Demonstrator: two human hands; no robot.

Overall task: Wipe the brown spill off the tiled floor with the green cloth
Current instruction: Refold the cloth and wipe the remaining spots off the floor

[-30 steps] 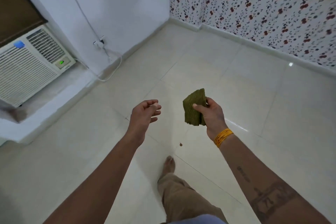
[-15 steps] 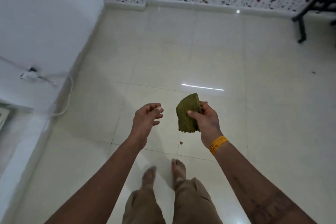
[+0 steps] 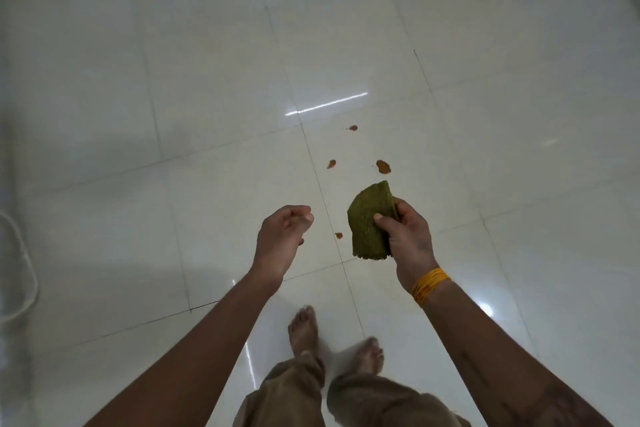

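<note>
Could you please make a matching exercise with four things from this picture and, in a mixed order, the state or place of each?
Things:
1. green cloth
2. left hand
3. brown spill
4. yellow wristband

States or places:
A. in drops on the tiled floor
B. around the right wrist
C. held folded in the right hand
D. holds nothing, fingers loosely curled

Pairs: 1-C, 2-D, 3-A, 4-B

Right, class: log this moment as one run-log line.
stage: pre-wipe | right hand: holds green cloth above floor | left hand: holds nothing | brown spill: several spots on tiled floor, unwiped
</note>
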